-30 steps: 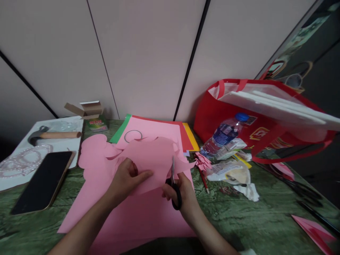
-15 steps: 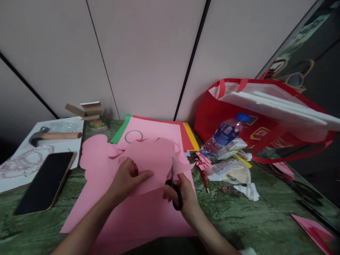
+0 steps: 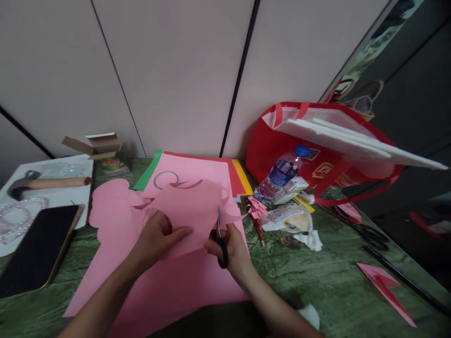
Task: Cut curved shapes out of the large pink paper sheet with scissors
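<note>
My left hand [image 3: 160,237] pinches the near left part of a pink paper sheet [image 3: 192,206], thumb on top and the other fingers partly hidden. Black-handled scissors [image 3: 221,251] are in my right hand [image 3: 232,249], fingers through the loops. Their blades point away from me and sit at the right side of the sheet, where a curled strip hangs off. A pink scalloped paper shape [image 3: 110,202] lies to the left of my hands. Beneath everything spreads a larger pink sheet [image 3: 197,286].
Hammer [image 3: 52,183], phone [image 3: 42,249], bead strings and a small opened box [image 3: 112,162] are on the left. To the right stand a water bottle [image 3: 282,173] and red bag [image 3: 275,141]. A paper flower [image 3: 257,208], pencil [image 3: 258,232] and wrappers lie before them.
The whole scene has shifted left in the view as the camera turned right. Both hands keep their holds on the paper and the scissors.
</note>
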Tool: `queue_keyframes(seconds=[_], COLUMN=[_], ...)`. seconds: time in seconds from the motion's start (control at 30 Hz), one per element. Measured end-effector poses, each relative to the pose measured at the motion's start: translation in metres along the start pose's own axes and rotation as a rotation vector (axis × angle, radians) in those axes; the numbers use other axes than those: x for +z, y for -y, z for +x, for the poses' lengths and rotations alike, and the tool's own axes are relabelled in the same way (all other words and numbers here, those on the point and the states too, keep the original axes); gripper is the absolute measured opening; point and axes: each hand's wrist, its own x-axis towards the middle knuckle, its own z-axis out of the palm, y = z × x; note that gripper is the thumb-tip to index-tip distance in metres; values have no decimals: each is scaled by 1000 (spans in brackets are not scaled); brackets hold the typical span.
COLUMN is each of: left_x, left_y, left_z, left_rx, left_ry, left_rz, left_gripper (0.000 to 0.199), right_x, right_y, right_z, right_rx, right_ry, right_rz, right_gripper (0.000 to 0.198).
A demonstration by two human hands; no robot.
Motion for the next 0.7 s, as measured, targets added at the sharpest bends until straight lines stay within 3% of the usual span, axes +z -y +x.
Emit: queue_keyframes(seconds=[0.7], left_x=[0], left_y=[0], left_z=[1], left_rx=[64], left_ry=[-29], left_rz=[76], left_gripper=[42], right_x=[-8], right_y=[-9], right_z=[5], right_rx=[-8], right_ry=[51], right_rz=[9], right_gripper=[43])
